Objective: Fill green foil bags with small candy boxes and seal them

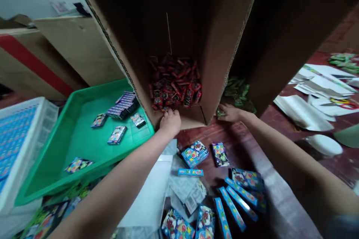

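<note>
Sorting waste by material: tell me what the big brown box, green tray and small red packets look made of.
Big brown box: corrugated cardboard, matte; fluting shows along its cut edge. Green tray: likely moulded plastic, smooth, slight sheen. Small red packets: probably glossy printed wrappers or card; too small to tell.

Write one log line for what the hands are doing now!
left hand: at red packets in cardboard box | right hand: at green packets | green tray: left of box
</note>
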Demonstrator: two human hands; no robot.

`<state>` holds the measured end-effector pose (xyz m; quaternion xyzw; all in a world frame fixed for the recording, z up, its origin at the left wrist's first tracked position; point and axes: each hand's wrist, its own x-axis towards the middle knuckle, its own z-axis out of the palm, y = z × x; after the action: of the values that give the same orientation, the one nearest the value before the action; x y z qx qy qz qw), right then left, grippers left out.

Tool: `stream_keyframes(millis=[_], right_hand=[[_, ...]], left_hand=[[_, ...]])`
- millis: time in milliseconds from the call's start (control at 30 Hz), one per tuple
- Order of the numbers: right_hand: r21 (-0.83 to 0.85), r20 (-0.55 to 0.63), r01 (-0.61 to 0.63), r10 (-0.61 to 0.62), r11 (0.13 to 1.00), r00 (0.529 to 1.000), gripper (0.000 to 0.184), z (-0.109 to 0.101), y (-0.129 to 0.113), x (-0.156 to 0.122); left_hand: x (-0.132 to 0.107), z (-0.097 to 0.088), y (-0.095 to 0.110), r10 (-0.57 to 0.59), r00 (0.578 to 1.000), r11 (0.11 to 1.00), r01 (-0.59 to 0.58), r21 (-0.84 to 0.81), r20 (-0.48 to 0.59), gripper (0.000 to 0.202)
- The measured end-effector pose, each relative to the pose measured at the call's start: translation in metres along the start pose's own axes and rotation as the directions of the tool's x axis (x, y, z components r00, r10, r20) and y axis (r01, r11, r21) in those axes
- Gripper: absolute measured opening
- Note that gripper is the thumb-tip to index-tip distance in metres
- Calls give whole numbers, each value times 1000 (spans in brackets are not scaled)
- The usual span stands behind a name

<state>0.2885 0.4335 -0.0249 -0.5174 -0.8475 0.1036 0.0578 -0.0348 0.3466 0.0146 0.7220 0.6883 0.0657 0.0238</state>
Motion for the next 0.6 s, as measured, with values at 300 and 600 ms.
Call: stream_keyframes(millis=[300,600], right_hand=[[474,6,-237,266,848,964,54,-29,-22,-192],[746,50,-293,389,598,920,50,-28,-18,-308]], left_hand=[[39,0,5,-147,988,985,150,-79,38,59],[-23,-62,24,120,968,987,-140,78,220,50]])
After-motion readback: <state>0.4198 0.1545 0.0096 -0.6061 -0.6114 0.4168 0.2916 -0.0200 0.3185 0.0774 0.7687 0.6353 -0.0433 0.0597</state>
